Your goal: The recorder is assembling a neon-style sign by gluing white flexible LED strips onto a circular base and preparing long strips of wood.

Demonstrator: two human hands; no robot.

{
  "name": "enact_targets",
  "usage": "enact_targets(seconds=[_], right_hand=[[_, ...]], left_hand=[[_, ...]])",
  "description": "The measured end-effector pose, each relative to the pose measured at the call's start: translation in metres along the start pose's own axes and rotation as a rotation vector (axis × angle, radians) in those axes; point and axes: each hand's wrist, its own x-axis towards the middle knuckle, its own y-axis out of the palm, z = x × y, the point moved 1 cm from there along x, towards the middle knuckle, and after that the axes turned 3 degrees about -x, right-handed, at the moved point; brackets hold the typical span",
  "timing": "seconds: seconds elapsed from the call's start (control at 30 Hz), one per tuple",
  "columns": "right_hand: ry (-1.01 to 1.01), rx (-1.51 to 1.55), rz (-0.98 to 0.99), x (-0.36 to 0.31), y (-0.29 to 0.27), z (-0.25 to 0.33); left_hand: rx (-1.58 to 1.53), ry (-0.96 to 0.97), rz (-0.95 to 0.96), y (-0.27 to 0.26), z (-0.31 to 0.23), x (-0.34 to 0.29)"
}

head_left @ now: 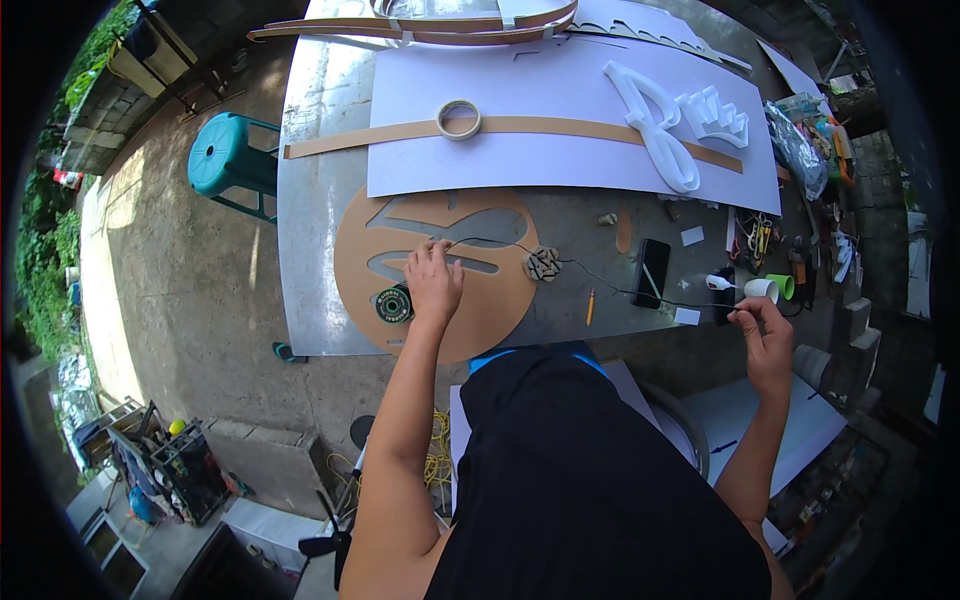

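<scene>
A thin dark wire (605, 281) stretches across the near part of the table, between my two hands. At its right end, my right hand (765, 345) pinches it between thumb and fingers, beyond the phone. My left hand (434, 280) reaches over a round brown board (480, 320) with curved cut-outs, its fingertips closed at the wire's left end. The wire passes over a greyish, folded-looking lump (541, 264) at the board's right edge. Just left of my left wrist, a round dark-green-and-black container (392, 305) sits on the board.
A roll of tape (459, 120) lies on a long brown strip (560, 125) over white sheeting (420, 170). White cut-out shapes (655, 125) lie farther right. A phone (651, 270), pencil (590, 307) and white cup (762, 289) are near my right hand. A green stool (222, 155) stands left.
</scene>
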Motion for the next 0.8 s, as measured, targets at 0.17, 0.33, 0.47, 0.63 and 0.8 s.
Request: enact_targets(seconds=[0.17, 0.33, 0.47, 0.63, 0.8], right_hand=[[0.036, -0.034, -0.01, -0.003, -0.001, -0.008], [0.036, -0.037, -0.07, -0.01, 0.002, -0.01], [0.101, -0.066, -0.054, -0.015, -0.001, -0.008], [0.125, -0.057, -0.086, -0.014, -0.007, -0.004], [0.095, -0.068, -0.122, -0.011, -0.005, -0.004]], left_hand=[[-0.017, 0.119, 0.171, 0.033, -0.014, 0.043], [0.044, 0.235, 0.296, 0.052, -0.024, 0.051], [0.033, 0.225, 0.337, 0.072, -0.011, 0.053], [-0.104, 0.256, 0.281, 0.066, -0.011, 0.055], [-0.075, 0.323, 0.383, 0.072, -0.009, 0.062]])
